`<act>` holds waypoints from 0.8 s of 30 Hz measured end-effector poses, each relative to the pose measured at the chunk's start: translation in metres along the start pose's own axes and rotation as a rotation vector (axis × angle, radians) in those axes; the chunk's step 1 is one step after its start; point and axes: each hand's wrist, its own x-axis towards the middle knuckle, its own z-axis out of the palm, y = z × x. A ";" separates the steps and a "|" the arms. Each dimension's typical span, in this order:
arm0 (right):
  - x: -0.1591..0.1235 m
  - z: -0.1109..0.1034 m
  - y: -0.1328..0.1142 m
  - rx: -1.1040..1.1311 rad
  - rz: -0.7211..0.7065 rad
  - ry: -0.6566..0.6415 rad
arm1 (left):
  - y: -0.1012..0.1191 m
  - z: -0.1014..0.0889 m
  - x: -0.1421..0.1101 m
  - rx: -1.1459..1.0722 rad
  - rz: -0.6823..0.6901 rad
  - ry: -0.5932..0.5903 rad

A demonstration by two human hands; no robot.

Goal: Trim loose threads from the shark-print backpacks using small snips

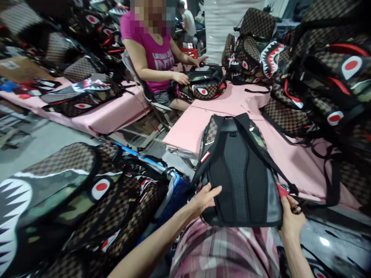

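In the head view, my left hand grips the left edge of a black-backed backpack, and my right hand clasps its lower right side by a red tab. Its top reaches over the pink table. Piled checkered bags crowd the right; a shark-toothed bag lies left; opposite, a co-worker handles another bag.

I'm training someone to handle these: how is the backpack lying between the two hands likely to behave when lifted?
The backpack will probably hold its shape along the padded back panel, which lies fairly flat. Its shoulder straps look apt to flop and trail. Rolling seems unlikely, given its broad, flattish shape.
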 end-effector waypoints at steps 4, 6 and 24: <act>-0.017 -0.012 -0.001 -0.055 0.001 -0.079 | -0.008 -0.010 -0.007 0.131 0.054 0.012; -0.022 -0.019 0.004 -0.061 0.024 -0.066 | -0.005 -0.016 -0.011 0.184 0.015 -0.059; -0.006 -0.026 0.019 -0.179 0.023 -0.032 | 0.076 -0.075 0.058 1.077 0.704 0.171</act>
